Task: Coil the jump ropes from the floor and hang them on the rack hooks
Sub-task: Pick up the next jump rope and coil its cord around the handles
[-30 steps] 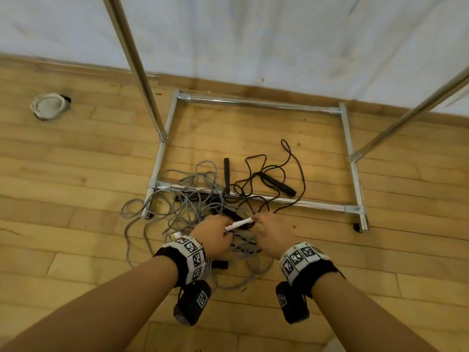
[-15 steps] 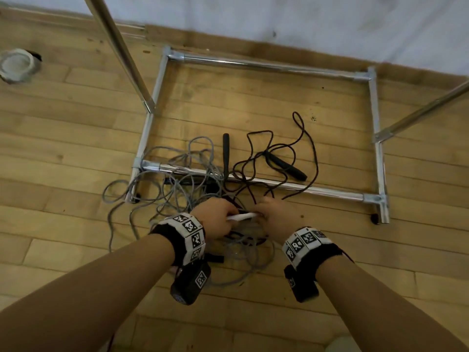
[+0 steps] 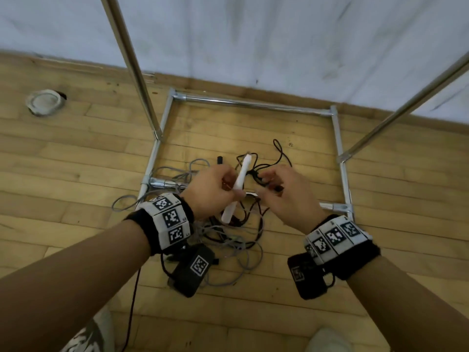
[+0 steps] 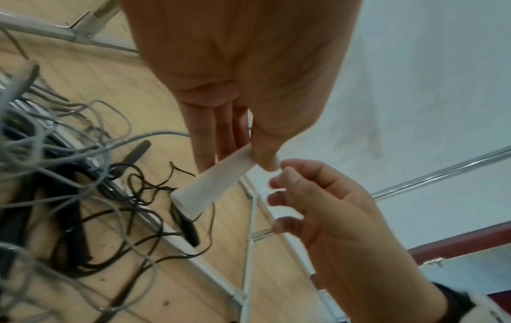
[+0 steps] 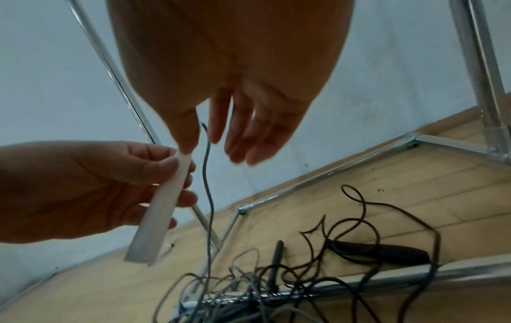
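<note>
My left hand (image 3: 228,184) pinches a white jump-rope handle (image 3: 239,181) between thumb and fingers and holds it nearly upright above the pile; the same handle (image 4: 218,183) shows in the left wrist view. My right hand (image 5: 204,139) pinches a thin cord (image 5: 207,185) between thumb and forefinger just beside the handle's top end (image 5: 182,161), and the cord hangs down to the pile. Grey rope (image 3: 238,252) and black rope (image 3: 279,153) lie tangled on the floor across the rack's front base bar (image 3: 167,184). No hooks are in view.
The rack's chrome base frame (image 3: 253,104) sits on the wooden floor against a white wall, with two uprights (image 3: 132,62) rising from its sides. Black handles (image 5: 387,253) lie in the tangle. A round white floor fitting (image 3: 45,102) is far left. A shoe (image 3: 86,336) shows at the bottom.
Both hands have risen from the pile with the white handle, which has turned from lying flat to nearly upright. The right hand has shifted from the handle's end to the cord.
</note>
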`<state>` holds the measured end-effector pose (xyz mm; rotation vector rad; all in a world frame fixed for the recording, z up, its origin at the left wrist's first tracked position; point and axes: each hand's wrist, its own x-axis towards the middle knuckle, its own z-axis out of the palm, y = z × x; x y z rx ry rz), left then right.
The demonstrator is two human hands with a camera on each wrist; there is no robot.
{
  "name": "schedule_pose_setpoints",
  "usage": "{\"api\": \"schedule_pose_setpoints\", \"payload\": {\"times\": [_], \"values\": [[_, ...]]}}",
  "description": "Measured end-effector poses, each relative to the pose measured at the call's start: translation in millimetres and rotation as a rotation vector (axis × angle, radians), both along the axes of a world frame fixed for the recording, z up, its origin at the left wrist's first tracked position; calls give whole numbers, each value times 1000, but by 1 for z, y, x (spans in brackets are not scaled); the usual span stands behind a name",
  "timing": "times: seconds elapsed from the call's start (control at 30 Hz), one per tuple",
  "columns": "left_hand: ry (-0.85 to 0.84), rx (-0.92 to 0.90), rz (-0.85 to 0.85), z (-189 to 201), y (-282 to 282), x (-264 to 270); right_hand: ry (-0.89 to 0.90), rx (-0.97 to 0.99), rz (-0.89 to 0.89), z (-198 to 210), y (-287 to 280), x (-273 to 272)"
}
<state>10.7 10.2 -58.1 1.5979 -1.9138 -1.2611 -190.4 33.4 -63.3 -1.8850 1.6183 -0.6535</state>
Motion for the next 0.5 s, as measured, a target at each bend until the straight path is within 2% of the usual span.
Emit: {"api": "schedule_pose_setpoints", "payload": {"times": [0.07, 0.13, 0.3, 0.4, 0.5], "values": [[104, -44, 65, 23, 6, -3, -25, 146, -2, 21, 6, 6], [137, -80, 71, 43, 13, -4, -77, 206, -13, 37, 15, 12], [9, -277, -34, 88, 35, -3, -211, 119, -12, 75, 40, 28], [-136, -468, 49, 117, 41, 7, -182, 8, -17, 100, 53, 30], [-107, -509, 134, 138, 44, 19, -150, -67, -44, 128, 62, 25]]}}
